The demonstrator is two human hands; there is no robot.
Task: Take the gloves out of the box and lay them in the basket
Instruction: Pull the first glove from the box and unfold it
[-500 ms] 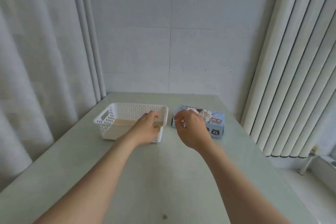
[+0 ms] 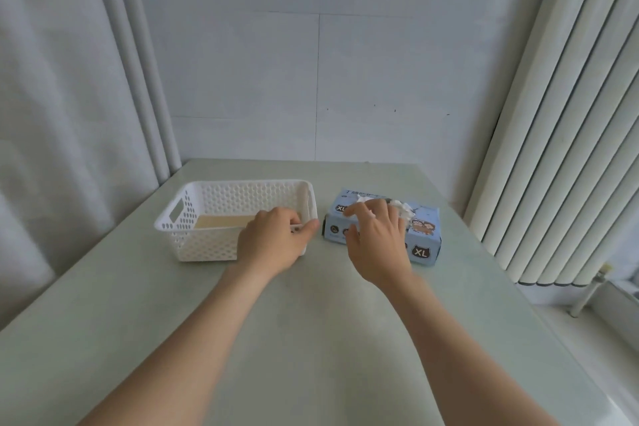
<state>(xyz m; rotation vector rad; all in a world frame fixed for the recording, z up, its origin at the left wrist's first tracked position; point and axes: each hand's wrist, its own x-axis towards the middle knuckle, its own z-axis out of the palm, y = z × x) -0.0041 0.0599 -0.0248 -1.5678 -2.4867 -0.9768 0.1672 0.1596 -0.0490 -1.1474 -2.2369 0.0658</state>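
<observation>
Two bare hands work at the far middle of a pale green desk [image 2: 311, 328], with both forearms reaching in from the bottom edge of the frame. The left hand [image 2: 273, 240] grips the near right corner of a white perforated plastic basket [image 2: 207, 245]: its fingers [image 2: 287, 218] are curled over the rim and the thumb is pressed along the outside of the corner. The basket sits left of centre, with a cut-out handle in its left end wall and a flat tan sheet [image 2: 221, 221] lying on its floor; no glove shows inside it. Just beside the basket, to its right and apart from it by a narrow gap, stands a light blue glove box [image 2: 423, 235] printed with cartoon figures and "XL" marks. Crumpled white gloves [image 2: 405, 213] bulge out of the opening in its top. The right hand [image 2: 377, 240] lies over the box's left half, its fingers [image 2: 354, 209] spread and lightly bent across the top by the gloves, the thumb against the front face; whether any finger pinches a glove cannot be told. A pale curtain [image 2: 52, 114] hangs at the left of the frame, and white vertical blinds [image 2: 570, 149] fill the right.
</observation>
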